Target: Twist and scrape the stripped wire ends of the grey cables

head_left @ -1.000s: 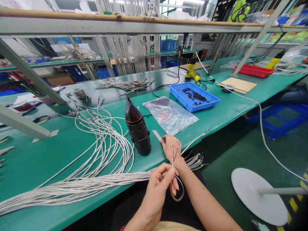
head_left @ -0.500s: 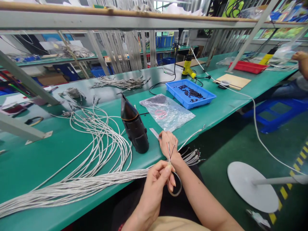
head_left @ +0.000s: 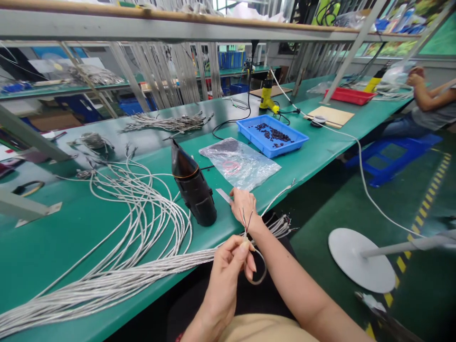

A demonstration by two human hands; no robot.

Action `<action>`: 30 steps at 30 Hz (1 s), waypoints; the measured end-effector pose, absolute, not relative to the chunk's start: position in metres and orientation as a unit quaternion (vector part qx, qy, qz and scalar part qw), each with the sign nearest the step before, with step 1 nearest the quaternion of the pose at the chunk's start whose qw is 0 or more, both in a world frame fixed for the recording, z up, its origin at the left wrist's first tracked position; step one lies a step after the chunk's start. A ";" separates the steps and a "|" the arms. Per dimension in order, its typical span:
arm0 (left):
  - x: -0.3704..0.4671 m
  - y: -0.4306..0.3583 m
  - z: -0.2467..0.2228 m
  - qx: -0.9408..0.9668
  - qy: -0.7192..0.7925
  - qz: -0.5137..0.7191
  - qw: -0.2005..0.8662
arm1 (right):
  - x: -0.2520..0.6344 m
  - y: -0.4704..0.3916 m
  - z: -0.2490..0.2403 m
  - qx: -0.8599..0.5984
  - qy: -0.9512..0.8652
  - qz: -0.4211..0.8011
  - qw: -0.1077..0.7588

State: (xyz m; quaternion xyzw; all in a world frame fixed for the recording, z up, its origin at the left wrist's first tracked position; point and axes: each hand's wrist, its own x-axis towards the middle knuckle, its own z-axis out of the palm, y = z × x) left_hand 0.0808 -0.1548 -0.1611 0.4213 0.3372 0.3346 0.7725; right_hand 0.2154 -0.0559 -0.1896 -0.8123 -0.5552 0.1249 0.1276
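Note:
My left hand pinches the end of a grey cable, whose thin red and dark wires fan out upward from the fingertips. The cable loops down beside the fingers. Farther forward, my right hand is closed at the table edge, on a flat pale strip that sticks out to its left. A thick bundle of light grey cables runs along the front of the green table and passes behind my left hand. Stripped cable ends hang out beyond my right wrist.
A black holder stands left of a clear plastic bag. Behind are a blue tray of small dark parts and a yellow tool. At the far right sits a person near a red tray.
The view has shifted right, so table items appear farther left. More of the seated person shows, with hands raised. My own hands keep nearly the same grips.

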 end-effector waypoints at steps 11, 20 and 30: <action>0.077 -0.157 -0.162 0.424 0.327 0.337 0.774 | 0.222 -0.044 -0.194 -0.817 -0.544 0.155 0.114; 0.075 -0.158 -0.162 0.426 0.330 0.341 0.770 | 0.222 -0.048 -0.192 -0.816 -0.547 0.150 0.114; 0.078 -0.159 -0.173 0.388 0.330 0.345 0.788 | 0.207 -0.057 -0.176 -0.827 -0.545 0.103 0.090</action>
